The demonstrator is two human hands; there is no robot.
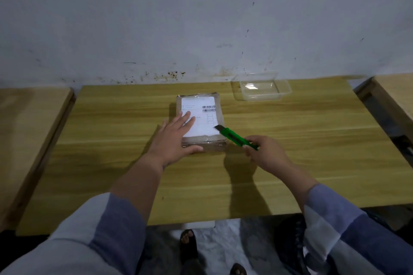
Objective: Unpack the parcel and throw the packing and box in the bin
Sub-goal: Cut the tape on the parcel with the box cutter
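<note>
A small brown cardboard parcel (209,101) with a white shipping label lies taped shut in the middle of the wooden table (290,140). My left hand (176,138) rests flat on its left half, fingers spread over the label and thumb along the near edge. My right hand (266,152) grips the rear end of a green utility knife (235,137). The knife's tip sits at the parcel's right edge, near the front corner. No bin is in view.
A clear, lidless plastic container (261,87) stands at the back right of the table, close to the grey wall. Other wooden tabletops flank the table at the left (26,123) and the right (395,94). Sandalled feet show on the floor below.
</note>
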